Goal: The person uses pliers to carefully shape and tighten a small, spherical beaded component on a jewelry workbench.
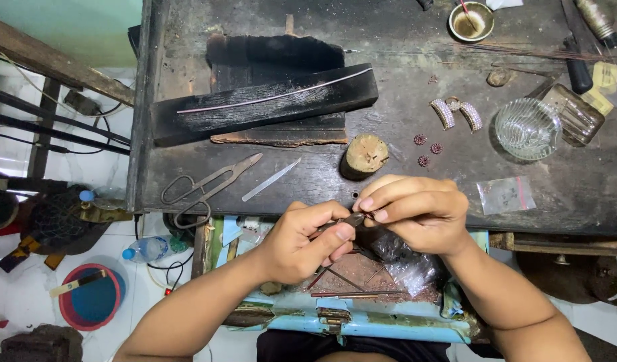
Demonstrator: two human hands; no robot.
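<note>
- Pinching a tiny metal piece [370, 216] at frame centre, my right hand [419, 214] is closed on it: light, fragile, easily dropped.
- My left hand [301, 241] grips slim pliers [338, 224] by the handles, tips at the piece.

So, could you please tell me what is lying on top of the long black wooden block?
A thin pale metal strip lies along the top of the black block. Beneath it sits another dark block, its middle covered.

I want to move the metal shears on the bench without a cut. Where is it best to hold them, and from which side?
Take the shears by the looped handles at their lower left, near the bench's front edge. Come from that side: the pointed blades aim up and right, away from you, and the loops give fingers a rounded grip.
</note>
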